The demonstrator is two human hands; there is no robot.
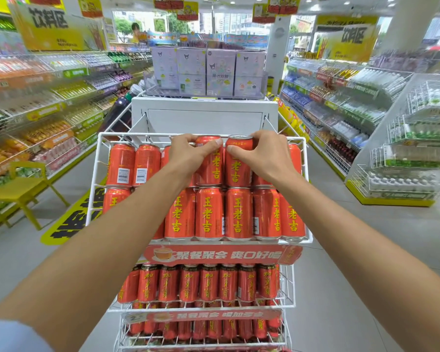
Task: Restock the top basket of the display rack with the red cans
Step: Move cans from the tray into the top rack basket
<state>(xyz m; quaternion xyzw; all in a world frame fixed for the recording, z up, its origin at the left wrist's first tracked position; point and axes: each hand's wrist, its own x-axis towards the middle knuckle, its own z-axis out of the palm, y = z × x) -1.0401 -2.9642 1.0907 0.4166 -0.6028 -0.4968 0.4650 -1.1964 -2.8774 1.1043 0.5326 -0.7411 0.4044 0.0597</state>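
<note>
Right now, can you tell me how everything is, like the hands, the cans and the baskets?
left hand: gripping the top of the left can.
right hand: gripping the top of the right can.
left can: upright in the back row, held.
right can: upright beside it, held.
front row: upright, untouched.
top basket: packed with two rows.
middle basket: stocked with darker cans.

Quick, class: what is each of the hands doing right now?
Left hand: grips a red can.
Right hand: grips the neighbouring red can.
</note>
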